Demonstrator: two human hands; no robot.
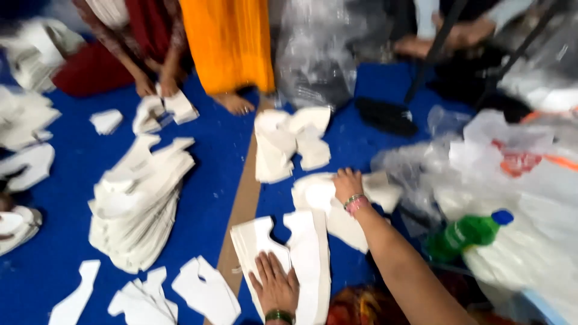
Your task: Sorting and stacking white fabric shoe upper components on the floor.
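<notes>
My left hand [277, 286] lies flat, fingers spread, on a white cut-piece stack [262, 241]; right hand [347, 183] (blurry) presses another white pile [316, 192], grip unclear.

There is one view, from a camera worn on the person's head. It looks steeply down and forward over a blue floor mat [54, 265], close enough that the person's own forearms enter from the bottom edge. The left hand [276, 287] lies at the lower middle of the frame, fingers [269, 268] pointing away from the camera. The right hand [347, 184] sits near the centre, beyond and to the right of those fingers. Farther past the fingers, at the top edge, another person's hands [155, 88] and an orange garment [227, 42] face the camera. The picture is motion-blurred throughout.
</notes>
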